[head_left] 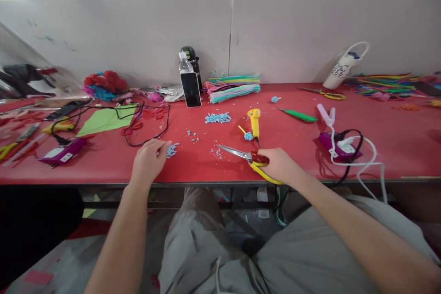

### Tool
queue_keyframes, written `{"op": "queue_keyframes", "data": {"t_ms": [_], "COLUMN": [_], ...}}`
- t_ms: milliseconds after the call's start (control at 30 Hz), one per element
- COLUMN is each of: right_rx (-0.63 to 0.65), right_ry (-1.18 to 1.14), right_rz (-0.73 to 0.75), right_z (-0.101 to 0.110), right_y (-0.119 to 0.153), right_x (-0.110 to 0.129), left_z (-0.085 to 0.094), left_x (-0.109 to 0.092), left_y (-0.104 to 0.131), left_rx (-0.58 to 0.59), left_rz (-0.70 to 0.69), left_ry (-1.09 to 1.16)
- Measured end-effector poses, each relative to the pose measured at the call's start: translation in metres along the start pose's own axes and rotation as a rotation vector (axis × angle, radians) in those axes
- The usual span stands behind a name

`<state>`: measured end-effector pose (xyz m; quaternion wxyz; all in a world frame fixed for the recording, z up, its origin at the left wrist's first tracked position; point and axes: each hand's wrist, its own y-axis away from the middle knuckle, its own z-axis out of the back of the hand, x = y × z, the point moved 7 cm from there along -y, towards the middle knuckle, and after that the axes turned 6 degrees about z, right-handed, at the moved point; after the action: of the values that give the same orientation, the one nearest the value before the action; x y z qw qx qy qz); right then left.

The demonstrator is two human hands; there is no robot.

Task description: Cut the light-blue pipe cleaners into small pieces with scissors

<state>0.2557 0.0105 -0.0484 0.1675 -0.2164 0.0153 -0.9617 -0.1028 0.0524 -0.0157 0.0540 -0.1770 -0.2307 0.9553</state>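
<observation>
My right hand [279, 163] is closed round the handles of a pair of scissors [237, 152] with yellow and red grips. Their blades point left, just over the red table. Beside a small pile of cut blue pieces [172, 149] is my left hand [149, 158], its fingers curled together. Whatever its fingertips may hold is hidden. A larger heap of blue pieces [218, 118] lies farther back, with a few loose bits [193, 136] between. Pale crumbs [216, 152] lie by the scissor tips. A fuzzy blue ball on a yellow stem [248, 136] touches a yellow glue gun [254, 121].
A phone [190, 89] leans on a bottle before the partition [138, 36]. Bundled pipe cleaners [234, 88] lie beside it. Purple power strips [64, 150] with cables sit at both sides. Green tweezers [299, 115], a pink glue gun [325, 115] and a white tumbler [344, 70] are to the right.
</observation>
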Motion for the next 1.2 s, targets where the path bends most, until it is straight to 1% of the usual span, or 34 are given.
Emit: {"op": "queue_keyframes", "data": {"t_ms": [100,167,233,267,333,400,500,600,667,733,833,933,1067,1200], "right_rx": [-0.004,-0.005,-0.004,-0.005,-0.006,-0.01,-0.029,-0.069,-0.109,-0.154,-0.194,-0.204,-0.195,-0.199], "right_ry": [-0.001,-0.006,-0.004,0.0,0.006,0.004,-0.01,-0.041,-0.061,-0.075,-0.085,-0.071,-0.058,-0.046], "right_rz": [-0.001,0.0,0.0,0.002,0.004,0.005,-0.003,-0.01,-0.017,-0.034,-0.06,-0.072,-0.076,-0.084], "right_z": [0.0,0.0,0.0,0.001,0.001,0.0,0.0,0.003,0.007,0.012,0.017,0.019,0.02,0.021], "right_y": [0.0,0.0,0.0,0.0,0.0,0.0,0.0,0.001,0.001,0.001,0.0,0.0,0.0,0.001], "right_x": [-0.001,0.0,0.0,0.0,0.001,0.001,0.0,-0.003,-0.006,-0.01,-0.015,-0.017,-0.017,-0.017], "left_z": [-0.008,-0.008,-0.005,-0.002,0.001,-0.001,-0.019,-0.046,-0.067,-0.088,-0.115,-0.132,-0.14,-0.139], "left_x": [0.016,0.023,0.025,0.023,0.013,-0.005,-0.041,-0.078,-0.096,-0.109,-0.116,-0.117,-0.114,-0.116], "left_y": [-0.007,-0.009,-0.012,-0.014,-0.018,-0.026,-0.043,-0.065,-0.08,-0.094,-0.109,-0.117,-0.123,-0.126], "left_rx": [0.048,0.032,-0.004,-0.023,-0.047,-0.041,0.031,0.109,0.169,0.224,0.306,0.339,0.338,0.315], "left_rz": [-0.024,-0.005,0.024,0.039,0.057,0.037,-0.025,-0.087,-0.106,-0.111,-0.095,-0.086,-0.065,-0.061], "left_ry": [-0.021,0.019,0.089,0.122,0.163,0.185,0.233,0.233,0.185,0.139,0.037,-0.014,-0.023,-0.015]}}
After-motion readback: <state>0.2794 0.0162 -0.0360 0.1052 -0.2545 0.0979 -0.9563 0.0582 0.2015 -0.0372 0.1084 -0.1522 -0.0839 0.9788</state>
